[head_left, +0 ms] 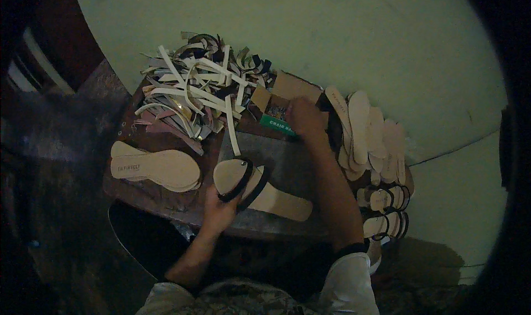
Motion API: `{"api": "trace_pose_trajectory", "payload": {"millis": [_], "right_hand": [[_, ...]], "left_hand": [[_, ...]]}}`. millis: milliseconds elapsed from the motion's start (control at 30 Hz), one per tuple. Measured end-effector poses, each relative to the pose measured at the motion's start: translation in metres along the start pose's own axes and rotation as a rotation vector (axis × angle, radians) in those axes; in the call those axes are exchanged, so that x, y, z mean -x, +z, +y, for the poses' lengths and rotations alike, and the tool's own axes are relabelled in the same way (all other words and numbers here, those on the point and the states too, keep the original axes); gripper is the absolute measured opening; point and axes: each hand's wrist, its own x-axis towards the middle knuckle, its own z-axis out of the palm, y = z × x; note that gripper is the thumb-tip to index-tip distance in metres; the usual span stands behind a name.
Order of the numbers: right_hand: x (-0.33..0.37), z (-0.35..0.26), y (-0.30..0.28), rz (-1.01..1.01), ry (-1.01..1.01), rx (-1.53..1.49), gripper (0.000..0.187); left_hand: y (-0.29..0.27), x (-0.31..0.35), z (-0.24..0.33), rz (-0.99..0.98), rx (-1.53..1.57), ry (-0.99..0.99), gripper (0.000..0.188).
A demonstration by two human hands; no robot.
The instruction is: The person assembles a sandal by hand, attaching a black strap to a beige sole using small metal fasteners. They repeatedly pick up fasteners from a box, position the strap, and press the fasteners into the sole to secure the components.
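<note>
Left hand [219,211] is pinching tan-soled, black-strapped sandal [229,176], frame centre; right hand [305,117] is sitting over open green-brown cardboard box [275,125], upper centre, fingers: can't tell. Keeping sandal steady helps.

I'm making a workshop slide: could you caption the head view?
Left hand gripping a black-strapped sandal, right hand at an open box beside heaped strips.

dim, grainy | smooth pale green wall [387,27] brightest | shadow lower right [431,259] | 4 corners black | fisheye bending at rim
</note>
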Motion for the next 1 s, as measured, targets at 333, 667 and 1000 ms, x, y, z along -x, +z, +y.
{"api": "trace_pose_trajectory", "payload": {"millis": [333, 667, 1000], "right_hand": [[0.008, -0.011, -0.012, 0.195, 0.108, -0.189, 0.023], [0.037, 0.005, -0.024, 0.207, 0.117, -0.656, 0.019], [0.156, -0.04, -0.021, -0.226, 0.226, -1.265, 0.012]], "left_hand": [[-0.003, 0.001, -0.001, 0.046, -0.066, 0.083, 0.027], [-0.001, -0.001, 0.001, 0.001, -0.027, 0.08, 0.027], [-0.004, 0.002, 0.002, 0.015, -0.026, -0.023, 0.03]]}}
